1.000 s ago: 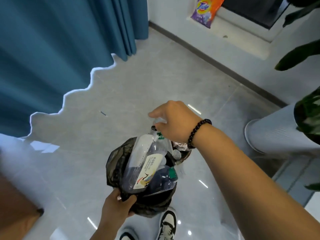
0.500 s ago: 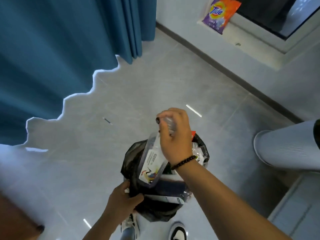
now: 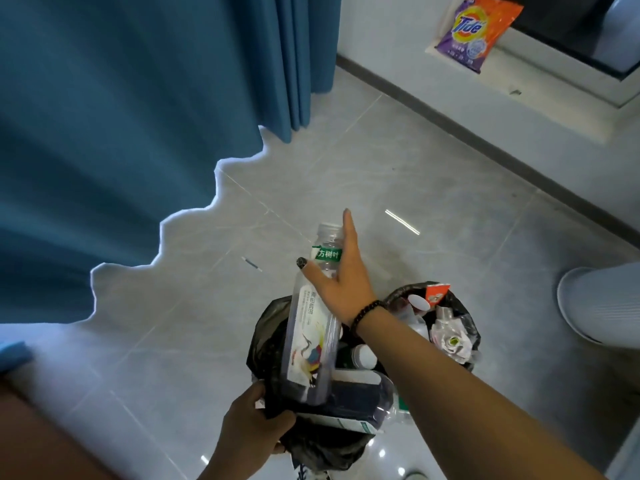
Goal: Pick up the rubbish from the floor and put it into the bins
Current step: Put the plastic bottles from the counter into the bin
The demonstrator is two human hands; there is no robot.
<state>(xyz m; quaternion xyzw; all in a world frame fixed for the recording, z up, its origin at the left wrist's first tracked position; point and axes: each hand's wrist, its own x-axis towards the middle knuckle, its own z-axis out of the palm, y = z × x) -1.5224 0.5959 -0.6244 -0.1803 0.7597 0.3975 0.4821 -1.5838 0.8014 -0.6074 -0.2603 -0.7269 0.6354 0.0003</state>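
Clear, ribbed plastic with a green neck band, the empty bottle (image 3: 313,327) leans half out of the black bin bag (image 3: 270,344), its base down among the other bottles and its open neck up under my right hand (image 3: 341,282), whose fingers lie straight and flat along it, pressing rather than gripping. My left hand (image 3: 254,427) pinches the thin, crinkly rim at the near side, and I reckon the slick, springy bottle could roll off that heaped load onto the glossy grey floor tiles (image 3: 346,168) if the press slackens, or the film could tear. White crumpled paper (image 3: 450,337) fills the far side.
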